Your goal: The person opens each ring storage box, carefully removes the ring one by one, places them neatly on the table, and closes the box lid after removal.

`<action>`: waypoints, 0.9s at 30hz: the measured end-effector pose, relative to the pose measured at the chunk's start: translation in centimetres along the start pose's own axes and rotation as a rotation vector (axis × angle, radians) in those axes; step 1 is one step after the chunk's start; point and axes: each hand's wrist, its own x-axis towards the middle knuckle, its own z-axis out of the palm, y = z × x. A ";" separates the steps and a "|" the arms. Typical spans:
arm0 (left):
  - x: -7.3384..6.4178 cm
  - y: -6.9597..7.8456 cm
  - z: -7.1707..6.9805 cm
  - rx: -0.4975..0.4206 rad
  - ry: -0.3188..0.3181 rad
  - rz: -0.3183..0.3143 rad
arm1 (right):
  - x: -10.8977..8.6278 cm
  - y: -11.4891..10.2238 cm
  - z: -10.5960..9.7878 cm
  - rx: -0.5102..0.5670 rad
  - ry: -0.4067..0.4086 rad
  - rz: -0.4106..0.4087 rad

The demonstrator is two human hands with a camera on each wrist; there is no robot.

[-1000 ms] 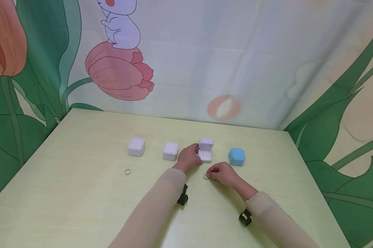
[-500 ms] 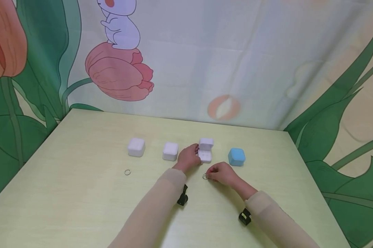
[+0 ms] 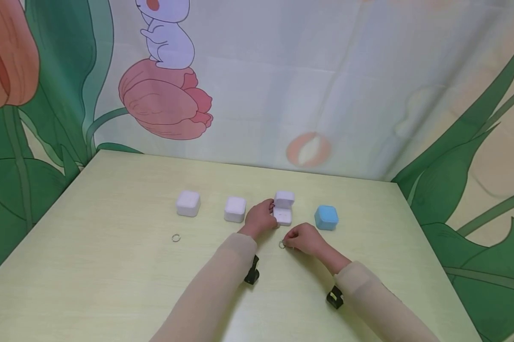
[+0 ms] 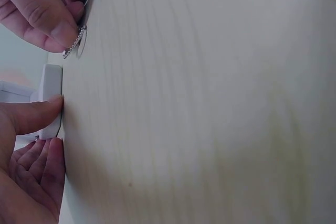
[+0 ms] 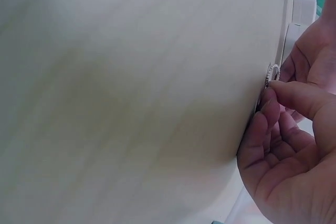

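My left hand (image 3: 260,218) grips the left side of a white ring box (image 3: 284,198), whose lid stands up. In the left wrist view its thumb presses the front of the box base (image 4: 51,83), with the other fingers curled beside it. Just in front of the box, my right hand (image 3: 305,239) pinches a silver ring (image 3: 282,244) between thumb and forefinger. Small stones line the ring's band (image 5: 270,73) in the right wrist view. The ring is held upright, close to the tabletop; whether it touches the table I cannot tell.
Two closed white boxes (image 3: 188,203) stand to the left of my left hand, and a closed blue box (image 3: 326,217) stands to the right. Another ring (image 3: 176,238) lies flat on the pale wooden table (image 3: 111,266) at left. A printed curtain (image 3: 257,95) hangs behind.
My right hand has shifted very slightly left with the ring pinched in it. The left hand and the opened box have stayed in place.
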 end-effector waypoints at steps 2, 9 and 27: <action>0.1 0.0 0.0 0.003 -0.002 -0.004 | 0.0 0.0 0.0 0.002 0.007 0.005; 0.2 0.0 0.1 0.002 -0.007 -0.014 | -0.1 -0.2 0.1 0.019 0.019 0.034; 0.0 0.2 0.0 0.002 -0.004 -0.024 | -0.4 0.0 -0.1 0.044 -0.002 0.037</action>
